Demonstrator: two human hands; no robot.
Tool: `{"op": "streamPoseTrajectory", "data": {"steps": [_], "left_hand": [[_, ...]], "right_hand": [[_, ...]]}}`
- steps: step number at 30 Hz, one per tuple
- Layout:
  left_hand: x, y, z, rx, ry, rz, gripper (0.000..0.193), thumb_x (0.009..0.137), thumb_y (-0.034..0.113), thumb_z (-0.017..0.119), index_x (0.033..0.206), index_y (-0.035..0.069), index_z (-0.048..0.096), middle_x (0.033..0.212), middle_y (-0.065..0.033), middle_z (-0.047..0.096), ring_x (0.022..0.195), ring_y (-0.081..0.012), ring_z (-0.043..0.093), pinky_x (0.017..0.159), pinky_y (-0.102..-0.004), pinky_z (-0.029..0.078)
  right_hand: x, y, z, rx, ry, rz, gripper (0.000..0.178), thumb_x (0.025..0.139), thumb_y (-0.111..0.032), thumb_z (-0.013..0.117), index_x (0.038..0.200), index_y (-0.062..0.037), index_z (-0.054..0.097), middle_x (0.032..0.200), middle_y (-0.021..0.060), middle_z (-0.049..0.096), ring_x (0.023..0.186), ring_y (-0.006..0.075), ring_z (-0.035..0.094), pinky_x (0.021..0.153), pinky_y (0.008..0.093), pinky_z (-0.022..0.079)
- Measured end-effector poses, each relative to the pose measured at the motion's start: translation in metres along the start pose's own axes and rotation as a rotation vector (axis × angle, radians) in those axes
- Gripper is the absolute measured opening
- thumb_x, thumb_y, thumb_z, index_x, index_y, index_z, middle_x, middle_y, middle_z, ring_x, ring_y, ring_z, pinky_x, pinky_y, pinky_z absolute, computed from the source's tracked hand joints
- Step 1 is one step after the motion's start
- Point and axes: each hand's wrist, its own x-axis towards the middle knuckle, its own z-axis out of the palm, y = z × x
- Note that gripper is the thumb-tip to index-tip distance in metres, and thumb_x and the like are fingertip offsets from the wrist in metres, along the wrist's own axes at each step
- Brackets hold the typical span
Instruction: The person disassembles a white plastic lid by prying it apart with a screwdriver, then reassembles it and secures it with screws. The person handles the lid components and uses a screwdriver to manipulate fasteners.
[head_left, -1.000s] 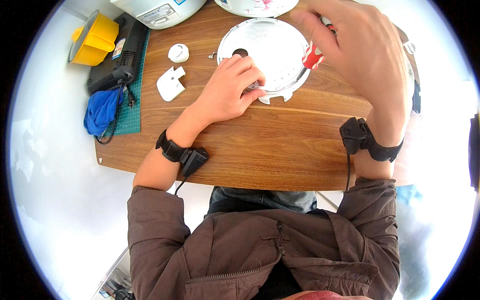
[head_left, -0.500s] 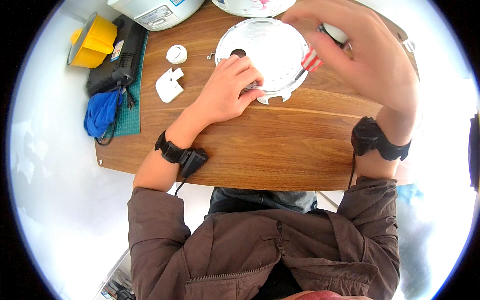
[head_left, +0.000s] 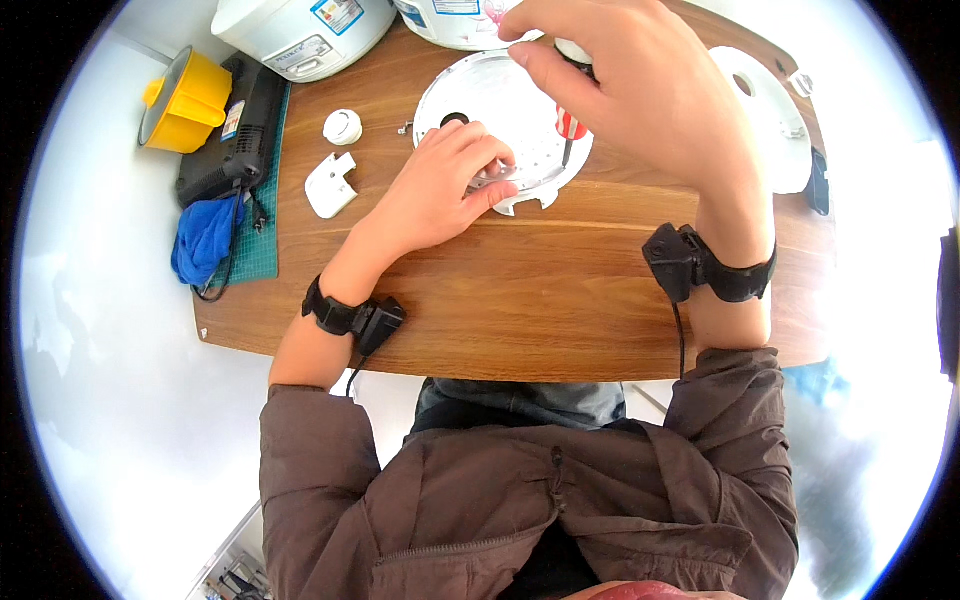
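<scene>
A round white cover (head_left: pixel 540 110) with a perforated face and small notched tabs at its front edge lies on the wooden table. My left hand (head_left: pixel 450 175) rests on its front left rim, fingers curled and pinching the edge. Over the cover's right side, my right hand (head_left: pixel 650 90) holds a screwdriver (head_left: pixel 571 125) with a red-and-white handle, partly hidden by the fingers. The dark shaft points down at the front right rim; whether its tip sits in a screw is too small to tell.
Left of the cover lie a white round cap (head_left: pixel 342 127), a white notched piece (head_left: pixel 330 187) and a small metal bit (head_left: pixel 405 128). White tubs (head_left: pixel 305 45) stand behind. A black device (head_left: pixel 225 145), yellow cup (head_left: pixel 190 100) and blue cloth (head_left: pixel 205 235) sit far left; a white panel (head_left: pixel 785 140) lies right.
My right hand has moved left, bringing the screwdriver over the cover with its shaft more upright. The white panel on the right has come into sight. My left hand keeps its hold.
</scene>
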Motion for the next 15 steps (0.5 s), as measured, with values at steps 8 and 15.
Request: {"op": "streamPoseTrajectory", "data": {"steps": [8,15], "left_hand": [[0.046,0.028,0.011,-0.527,0.080,-0.053,0.030,0.107,0.028,0.059,0.123,0.002,0.058,0.103,-0.0073,0.067,0.096,-0.0199,0.062,0.088,-0.0349,0.051],[0.048,0.010,0.051,-0.977,0.028,0.017,0.026,0.112,0.023,0.046,0.118,0.000,0.058,0.110,-0.0122,0.071,0.107,-0.0195,0.066,0.097,-0.0317,0.050]], "right_hand": [[-0.004,-0.010,-0.011,-0.025,-0.007,0.069,0.031,0.096,-0.024,0.063,0.075,-0.0023,0.069,0.068,0.0175,0.067,0.067,0.0399,0.065,0.065,0.0477,0.052],[-0.008,-0.009,-0.013,-0.053,0.032,0.077,0.033,0.096,-0.022,0.062,0.072,-0.0012,0.070,0.065,0.0187,0.066,0.063,0.0396,0.065,0.063,0.0462,0.053]]}}
